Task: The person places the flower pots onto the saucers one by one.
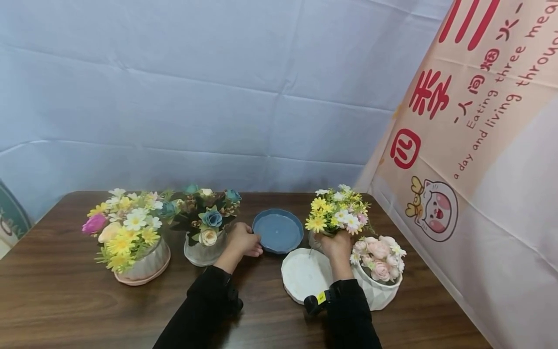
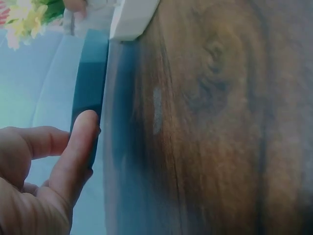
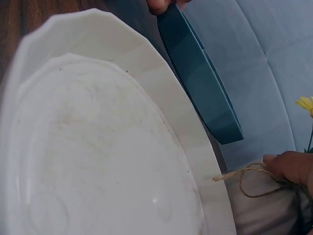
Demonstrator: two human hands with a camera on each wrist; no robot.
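Observation:
My left hand (image 1: 243,241) pinches the near-left edge of a round blue plant saucer (image 1: 278,232) between thumb and fingers. In the left wrist view the thumb lies along the outer wall of the saucer (image 2: 89,73). My right hand (image 1: 337,246) grips a pale flower pot (image 1: 316,241) near its top, just under yellow, white and pink flowers (image 1: 339,211). Most of the pot is hidden behind the hand. Loose twine (image 3: 249,169) sticks out by the right fingers. A white faceted saucer (image 1: 305,275) lies in front of the blue one, below the right wrist.
At the right stands a white pot (image 1: 376,293) with pink roses, close to my right forearm. A grey-white pot (image 1: 205,253) with blue and cream roses is beside my left hand. Farther left, a pot (image 1: 148,264) of mixed flowers sits on a pinkish saucer (image 1: 152,277).

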